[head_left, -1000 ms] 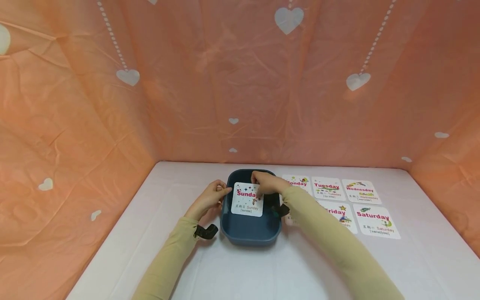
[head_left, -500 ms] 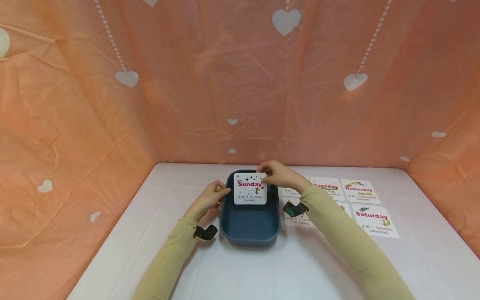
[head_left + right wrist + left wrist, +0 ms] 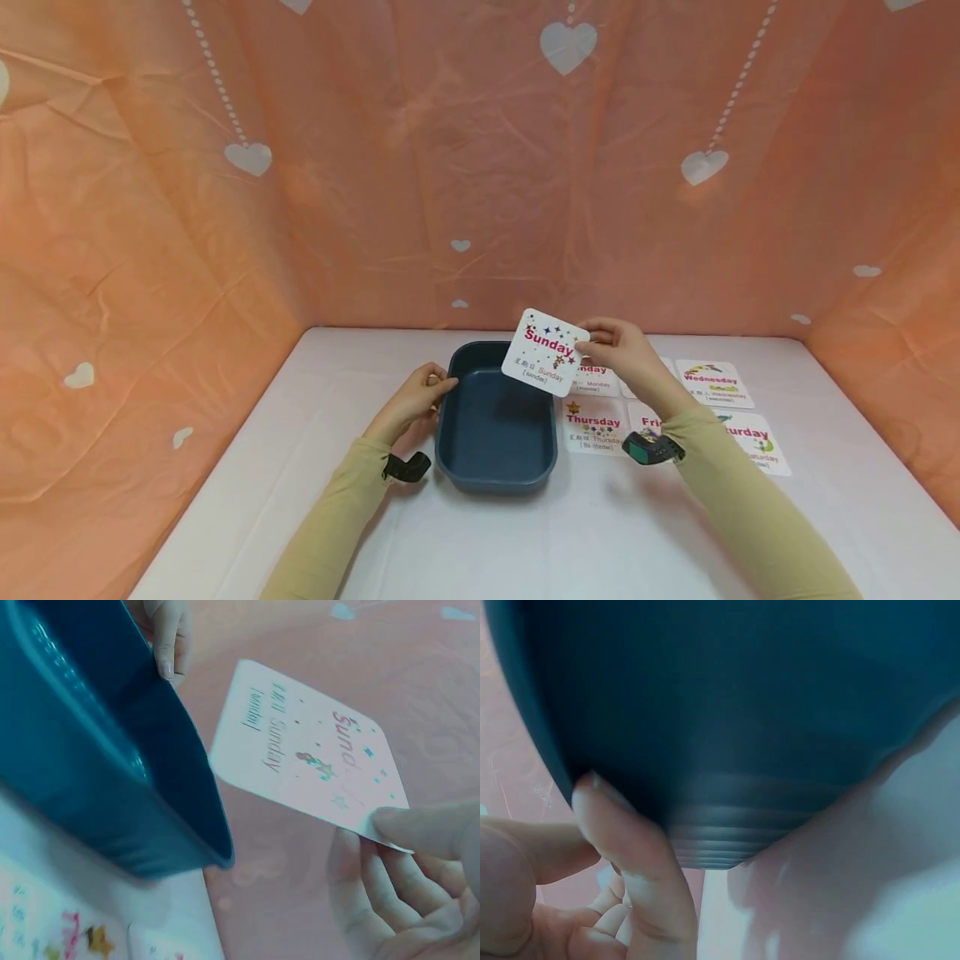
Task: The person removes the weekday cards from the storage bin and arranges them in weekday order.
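Note:
My right hand (image 3: 618, 348) pinches a white card (image 3: 545, 354) printed "Sunday" by its right edge, thumb on the printed face. The card is held tilted above the bin's far right corner, as the right wrist view also shows. A dark blue plastic bin (image 3: 497, 479) with rounded corners stands on the table, its inside floor in sight. My left hand (image 3: 411, 402) grips the bin's left rim between thumb and fingers; in the left wrist view a digit (image 3: 622, 832) lies against its wall.
Right of the bin, two rows of weekday cards lie on the white table (image 3: 480, 542), among them Thursday (image 3: 594, 425), Wednesday (image 3: 714, 383) and Saturday (image 3: 761, 446). My right arm covers some. An orange curtain (image 3: 375, 167) with hearts encloses the back and sides.
My right hand has lifted the Sunday card out of the bin and carried it up and to the right, where it now tilts. My left hand stays at the bin's rim.

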{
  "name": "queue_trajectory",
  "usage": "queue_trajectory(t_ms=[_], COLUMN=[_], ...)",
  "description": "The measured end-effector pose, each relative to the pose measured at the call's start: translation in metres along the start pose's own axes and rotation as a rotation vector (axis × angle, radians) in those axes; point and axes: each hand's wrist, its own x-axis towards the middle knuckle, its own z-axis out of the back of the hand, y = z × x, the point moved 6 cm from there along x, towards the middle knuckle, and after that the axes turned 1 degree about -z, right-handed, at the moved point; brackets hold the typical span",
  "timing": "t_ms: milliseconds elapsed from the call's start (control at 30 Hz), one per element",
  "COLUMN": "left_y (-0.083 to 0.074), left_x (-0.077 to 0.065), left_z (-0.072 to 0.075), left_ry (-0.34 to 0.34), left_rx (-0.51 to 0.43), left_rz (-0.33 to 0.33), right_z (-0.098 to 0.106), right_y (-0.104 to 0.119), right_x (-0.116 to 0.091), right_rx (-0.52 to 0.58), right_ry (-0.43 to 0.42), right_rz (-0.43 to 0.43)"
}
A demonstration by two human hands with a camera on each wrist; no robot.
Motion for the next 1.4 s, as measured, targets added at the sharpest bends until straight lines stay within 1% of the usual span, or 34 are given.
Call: queue_trajectory(t_ms=[100, 233, 367, 533, 667, 900, 1167, 1400], left_y=[-0.001, -0.003, -0.003, -0.003, -0.002, -0.002, -0.001, -0.001], left_x=[0.000, -0.002, -0.003, -0.004, -0.004, -0.004, -0.001, -0.002], left_z=[0.000, 0.002, 0.002, 0.002, 0.003, 0.002, 0.001, 0.000], left_ry=[0.003, 0.000, -0.001, -0.001, -0.004, -0.005, -0.010, -0.011], left_rx=[-0.013, -0.017, -0.015, -0.018, -0.020, -0.007, 0.005, -0.001], left_rz=[0.005, 0.008, 0.011, 0.024, 0.029, 0.039, 0.041, 0.042], right_z=[0.016, 0.033, 0.045, 0.051, 0.051, 0.043, 0.031, 0.022], right_y=[-0.010, -0.021, -0.033, -0.055, -0.070, -0.087, -0.094, -0.098], right_x=[-0.013, -0.029, -0.045, -0.062, -0.074, -0.090, -0.102, -0.107], right_rx=[0.048, 0.066, 0.031, -0.021, -0.045, -0.036, -0.038, -0.048], right_ry=[-0.029, -0.035, -0.021, 0.021, 0.032, 0.067, 0.134, 0.147], right_rz=[-0.024, -0.034, -0.060, -0.140, -0.190, -0.218, -0.213, -0.208])
